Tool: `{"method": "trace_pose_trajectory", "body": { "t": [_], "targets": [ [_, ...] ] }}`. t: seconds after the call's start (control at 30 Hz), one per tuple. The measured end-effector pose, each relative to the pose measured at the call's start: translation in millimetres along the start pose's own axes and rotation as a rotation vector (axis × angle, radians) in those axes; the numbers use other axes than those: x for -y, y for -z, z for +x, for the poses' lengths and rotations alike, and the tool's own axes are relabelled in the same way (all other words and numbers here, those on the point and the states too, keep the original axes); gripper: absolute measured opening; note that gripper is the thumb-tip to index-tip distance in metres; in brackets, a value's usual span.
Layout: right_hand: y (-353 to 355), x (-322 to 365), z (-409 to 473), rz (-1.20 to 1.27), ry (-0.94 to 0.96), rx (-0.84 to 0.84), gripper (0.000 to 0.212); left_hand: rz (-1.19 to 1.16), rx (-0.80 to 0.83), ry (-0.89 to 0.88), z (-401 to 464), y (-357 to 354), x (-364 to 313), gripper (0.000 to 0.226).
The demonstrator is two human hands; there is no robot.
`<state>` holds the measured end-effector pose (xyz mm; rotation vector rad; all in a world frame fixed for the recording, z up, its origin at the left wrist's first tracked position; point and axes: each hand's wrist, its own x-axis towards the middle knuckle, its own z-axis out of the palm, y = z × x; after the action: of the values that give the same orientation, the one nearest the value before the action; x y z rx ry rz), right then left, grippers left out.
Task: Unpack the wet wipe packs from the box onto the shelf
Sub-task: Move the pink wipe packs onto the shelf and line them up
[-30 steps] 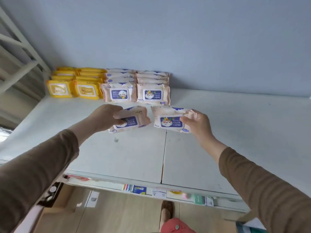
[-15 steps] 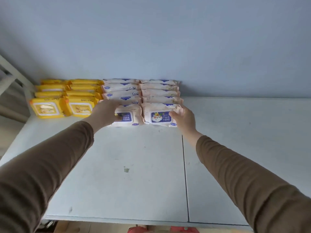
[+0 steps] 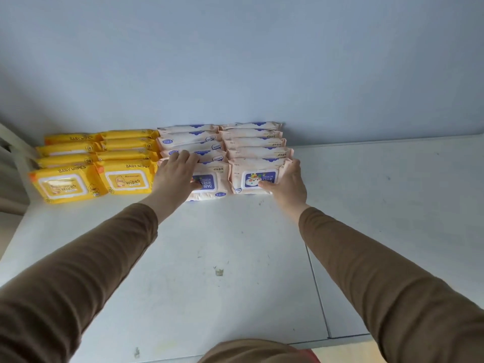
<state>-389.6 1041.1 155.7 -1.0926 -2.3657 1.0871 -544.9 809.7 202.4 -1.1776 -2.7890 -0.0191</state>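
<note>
Head view: both arms, in brown sleeves, reach forward over a white shelf (image 3: 235, 258) toward rows of wipe packs standing against a blue wall (image 3: 262, 61).

Left hand (image 3: 175, 174): fingers curl over the top edge of the front-left peach pack (image 3: 212, 183), thumb pressed on its blue "BABY WIPES" label. The grip is closed on this pack. The pack stands at the front of the left peach row, base on the shelf.

Right hand (image 3: 289, 183): palm against the right side of the front-right peach pack (image 3: 255, 176), thumb on its white lid panel. The grip is closed on this pack. The pack stands at the front of the right peach row, touching the front-left peach pack along one side.

Behind the two held packs, further peach packs (image 3: 251, 142) stand in two rows that reach the wall. Just left of them, yellow packs (image 3: 99, 163) marked "BABY WIPES" form two rows, the nearest pair showing their faces.

A seam (image 3: 317, 289) in the shelf surface runs from front to back below the right forearm. Small dark marks lie on the shelf near its centre.
</note>
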Motion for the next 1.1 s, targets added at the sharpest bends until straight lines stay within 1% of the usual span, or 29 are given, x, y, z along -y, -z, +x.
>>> {"method": "trace_pose_trajectory", "body": {
  "t": [0.2, 0.3, 0.4, 0.47, 0.53, 0.67, 0.8, 0.9, 0.97, 1.1],
  "targets": [
    [5.7, 5.9, -3.3, -0.059, -0.034, -0.005, 0.089, 0.007, 0.016, 0.02, -3.2, 3.8, -6.0, 0.069],
    [13.2, 2.6, -10.5, -0.141, -0.056, -0.009, 0.088, 0.05, -0.048, -0.02, -13.0, 6.1, -16.2, 0.073],
    [28.8, -11.5, -22.0, -0.193, -0.056, -0.004, 0.089, 0.018, -0.106, -0.084, -20.4, 9.3, -36.3, 0.079],
    [44.4, -25.5, -33.6, -0.232, -0.029, -0.003, 0.085, -0.014, -0.152, -0.148, -22.2, 11.8, -58.5, 0.072],
    [64.0, -41.2, -49.2, -0.276, 0.009, 0.003, 0.074, -0.055, -0.182, -0.22, -24.1, 13.5, -88.6, 0.064],
    [117.8, -81.8, -91.4, -0.362, 0.106, -0.001, 0.059, -0.135, -0.116, -0.345, -31.9, 13.1, -169.1, 0.058],
    [191.1, -140.0, -146.3, -0.432, 0.17, -0.037, 0.046, -0.242, -0.015, -0.474, -52.7, 10.6, -272.9, 0.054],
    [253.6, -196.1, -191.9, -0.477, 0.16, -0.074, 0.042, -0.286, 0.023, -0.581, -81.6, 11.2, -365.3, 0.053],
    [283.2, -225.5, -214.6, -0.486, 0.157, -0.093, 0.04, -0.322, 0.033, -0.627, -98.5, 13.7, -410.3, 0.053],
    [363.0, -317.7, -272.7, -0.486, 0.091, -0.128, 0.035, -0.392, 0.049, -0.736, -149.5, 17.3, -532.6, 0.051]
  ]
}}
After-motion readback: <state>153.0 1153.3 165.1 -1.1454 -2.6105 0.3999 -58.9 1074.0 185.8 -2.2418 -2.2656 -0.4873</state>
